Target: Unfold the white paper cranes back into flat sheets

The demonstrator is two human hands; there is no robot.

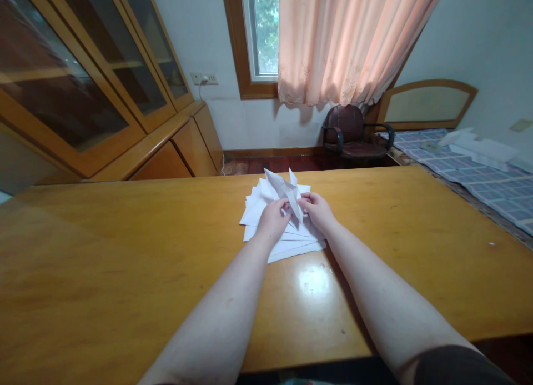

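Note:
Between my two hands is a folded white paper piece [287,189] with pointed flaps sticking up and out. My left hand [275,218] grips its near left side, the thumb and fingers pinched together. On the other side my right hand [317,208] pinches the right edge of the fold. Beneath it, a loose pile of white paper sheets [287,249] lies fanned out on the table. Both hands rest low over this pile, and the fold's underside is partly hidden by my fingers.
The brown wooden table [125,274] spreads out on both sides. Beyond its far edge are a dark office chair [347,129], a curtained window [333,46] and a bed [449,157]. A glass-door cabinet [104,85] stands at the left.

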